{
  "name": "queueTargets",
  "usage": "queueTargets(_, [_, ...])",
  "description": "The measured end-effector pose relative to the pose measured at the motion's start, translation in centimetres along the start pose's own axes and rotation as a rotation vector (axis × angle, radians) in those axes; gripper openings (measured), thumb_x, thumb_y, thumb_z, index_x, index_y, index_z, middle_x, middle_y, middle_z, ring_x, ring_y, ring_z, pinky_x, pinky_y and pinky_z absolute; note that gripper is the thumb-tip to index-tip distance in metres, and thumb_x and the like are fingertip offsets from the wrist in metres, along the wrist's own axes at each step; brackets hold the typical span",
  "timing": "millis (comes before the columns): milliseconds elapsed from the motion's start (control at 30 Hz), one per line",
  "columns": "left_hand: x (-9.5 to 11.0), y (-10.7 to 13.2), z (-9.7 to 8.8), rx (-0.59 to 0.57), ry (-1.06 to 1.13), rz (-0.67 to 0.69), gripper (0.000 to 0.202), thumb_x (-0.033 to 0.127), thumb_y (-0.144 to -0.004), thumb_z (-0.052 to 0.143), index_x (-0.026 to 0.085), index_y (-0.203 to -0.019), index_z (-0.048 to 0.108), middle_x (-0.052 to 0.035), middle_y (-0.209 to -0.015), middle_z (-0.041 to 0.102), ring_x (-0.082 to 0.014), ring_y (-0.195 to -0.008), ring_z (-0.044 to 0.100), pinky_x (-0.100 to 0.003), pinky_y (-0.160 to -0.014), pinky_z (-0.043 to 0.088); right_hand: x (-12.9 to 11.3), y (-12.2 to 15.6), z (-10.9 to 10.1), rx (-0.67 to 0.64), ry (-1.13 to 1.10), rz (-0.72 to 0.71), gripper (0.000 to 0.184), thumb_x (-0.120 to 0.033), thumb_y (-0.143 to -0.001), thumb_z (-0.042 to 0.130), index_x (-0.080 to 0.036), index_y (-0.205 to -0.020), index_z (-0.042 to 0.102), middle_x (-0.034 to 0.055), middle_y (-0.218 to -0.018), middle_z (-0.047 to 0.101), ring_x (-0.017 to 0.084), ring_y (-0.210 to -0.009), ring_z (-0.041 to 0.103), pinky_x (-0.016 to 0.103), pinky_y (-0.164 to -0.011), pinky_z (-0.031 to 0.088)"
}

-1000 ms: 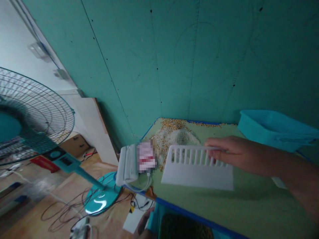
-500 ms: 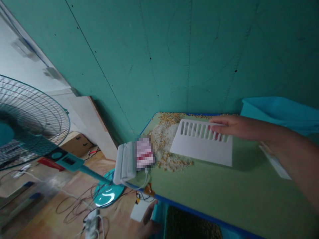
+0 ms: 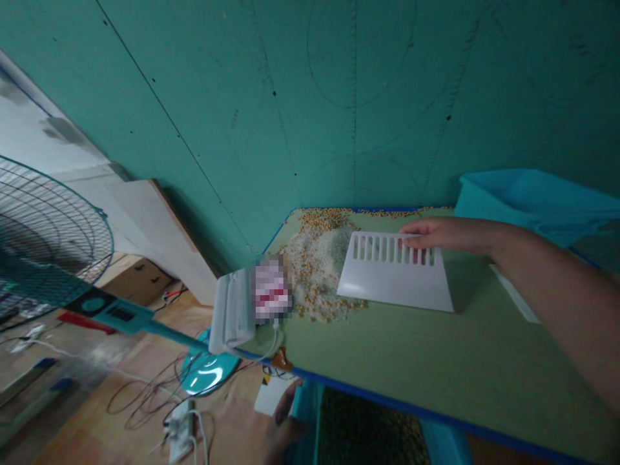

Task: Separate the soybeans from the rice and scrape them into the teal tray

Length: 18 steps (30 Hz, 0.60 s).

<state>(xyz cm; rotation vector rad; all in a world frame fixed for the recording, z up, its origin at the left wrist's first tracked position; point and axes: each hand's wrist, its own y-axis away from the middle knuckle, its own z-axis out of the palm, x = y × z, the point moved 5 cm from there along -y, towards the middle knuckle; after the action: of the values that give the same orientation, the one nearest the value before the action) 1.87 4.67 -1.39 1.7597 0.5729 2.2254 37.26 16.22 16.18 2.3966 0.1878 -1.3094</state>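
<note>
My right hand (image 3: 423, 234) reaches in from the right, closed on the top edge of a white slotted plastic scraper (image 3: 392, 278). The scraper tilts over the table; its row of slots is at the top and its plain, wide edge at the bottom. Left of it lies a spread heap of whitish grains (image 3: 332, 252) mixed with yellow beans (image 3: 327, 218). Low in the picture, my left hand (image 3: 285, 426) is at the left wall of a blue bin (image 3: 306, 416) below the table edge. It is dim and blurred, so its grip does not show.
A phone (image 3: 271, 290) and a white device (image 3: 233, 313) stand at the table's left corner, with a cable. A blue container (image 3: 504, 200) sits at the back right. The green table (image 3: 411, 355) meets the wall. A fan (image 3: 43, 239) and loose cords (image 3: 145, 387) are at left.
The view has shifted a little, so most things sit further left and higher. The scraper leans a bit differently and uncovers more of the grains. My right hand keeps hold of it.
</note>
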Motion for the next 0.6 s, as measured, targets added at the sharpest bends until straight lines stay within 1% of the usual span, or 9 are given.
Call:
queueTargets(100, [-0.8, -0.3, -0.6, -0.021, 0.032, -0.021, 0.041, 0.007, -0.039, 0.056, 0.023, -0.072, 0.073, -0.0020, -0.070, 0.072, -0.0248, -0.066, 0.058, -0.030, -0.058, 0.041, 0.0, -0.2, 0.6, -0.033, 0.009, -0.003, 0.026, -0.047, -0.071, 0.050, -0.021, -0.076, 0.052, -0.0007, -0.067, 0.054, 0.013, -0.062, 0.052, 0.027, -0.060, 0.041])
queueTargets(133, [-0.9, -0.3, -0.7, -0.032, 0.034, -0.024, 0.041, 0.008, -0.039, 0.057, 0.023, -0.073, 0.073, -0.0019, -0.071, 0.072, -0.0257, -0.067, 0.058, -0.030, -0.058, 0.041, 0.0, -0.3, 0.8, -0.043, 0.011, -0.007, 0.026, -0.046, -0.072, 0.050, -0.021, -0.076, 0.052, -0.0006, -0.067, 0.054, 0.013, -0.063, 0.052, 0.026, -0.060, 0.041])
queueTargets(200, [-0.7, -0.2, -0.7, -0.056, -0.011, -0.011, 0.044, 0.005, -0.038, 0.057, 0.023, -0.074, 0.072, -0.0007, -0.069, 0.072, -0.0230, -0.060, 0.057, -0.028, -0.052, 0.039, -0.2, -0.4, 1.3, -0.059, 0.009, -0.014, 0.025, -0.045, -0.072, 0.050, -0.020, -0.075, 0.053, -0.0007, -0.067, 0.054, 0.013, -0.062, 0.051, 0.026, -0.059, 0.040])
queueTargets(267, [-0.3, -0.1, -0.5, -0.073, -0.061, -0.015, 0.045, 0.003, -0.038, 0.053, 0.024, -0.072, 0.071, 0.0012, -0.061, 0.070, -0.0173, -0.047, 0.051, -0.025, -0.044, 0.033, -0.5, -0.3, 1.8, -0.072, 0.002, -0.020, 0.025, -0.045, -0.072, 0.051, -0.020, -0.075, 0.054, -0.0011, -0.067, 0.054, 0.012, -0.061, 0.051, 0.025, -0.058, 0.040])
queueTargets(367, [0.3, 0.1, -0.1, -0.091, -0.056, -0.019, 0.036, 0.004, -0.038, 0.052, 0.024, -0.061, 0.070, 0.0029, -0.052, 0.065, -0.0150, -0.043, 0.047, -0.024, -0.042, 0.031, -1.1, 0.0, 2.2, -0.090, -0.011, -0.029, 0.025, -0.045, -0.071, 0.052, -0.021, -0.075, 0.055, -0.0019, -0.066, 0.054, 0.012, -0.062, 0.052, 0.025, -0.058, 0.040])
queueTargets(433, [0.5, 0.2, 0.1, -0.091, -0.060, -0.017, 0.031, 0.004, -0.038, 0.053, 0.024, -0.057, 0.068, 0.0031, -0.049, 0.064, -0.0164, -0.046, 0.049, -0.025, -0.043, 0.033, -1.4, 0.2, 2.3, -0.094, -0.022, -0.034, 0.025, -0.045, -0.070, 0.053, -0.020, -0.074, 0.055, -0.0022, -0.066, 0.055, 0.011, -0.062, 0.052, 0.024, -0.058, 0.040])
queueTargets(500, [0.6, 0.2, 0.3, -0.096, -0.064, -0.016, 0.030, 0.005, -0.039, 0.053, 0.024, -0.057, 0.068, 0.0027, -0.048, 0.063, -0.0188, -0.051, 0.052, -0.026, -0.046, 0.036, -1.4, 0.3, 2.1, -0.082, -0.028, -0.033, 0.025, -0.044, -0.069, 0.054, -0.020, -0.074, 0.055, -0.0026, -0.066, 0.055, 0.011, -0.061, 0.051, 0.024, -0.057, 0.039])
queueTargets(533, [0.6, 0.2, 0.3, -0.098, -0.065, -0.012, 0.031, 0.005, -0.039, 0.054, 0.023, -0.059, 0.068, 0.0023, -0.049, 0.063, -0.0206, -0.055, 0.054, -0.027, -0.050, 0.038, -1.4, 0.3, 1.9, -0.072, -0.030, -0.031, 0.024, -0.044, -0.069, 0.054, -0.020, -0.074, 0.055, -0.0028, -0.065, 0.054, 0.010, -0.060, 0.051, 0.023, -0.057, 0.039])
queueTargets(600, [0.6, 0.2, 0.3, -0.100, -0.062, 0.003, 0.032, 0.005, -0.038, 0.055, 0.023, -0.062, 0.068, 0.0013, -0.058, 0.067, -0.0242, -0.067, 0.057, -0.030, -0.059, 0.041, -1.1, 0.2, 1.6, -0.057, -0.032, -0.028, 0.024, -0.043, -0.068, 0.054, -0.020, -0.074, 0.055, -0.0030, -0.065, 0.054, 0.010, -0.059, 0.050, 0.023, -0.056, 0.039])
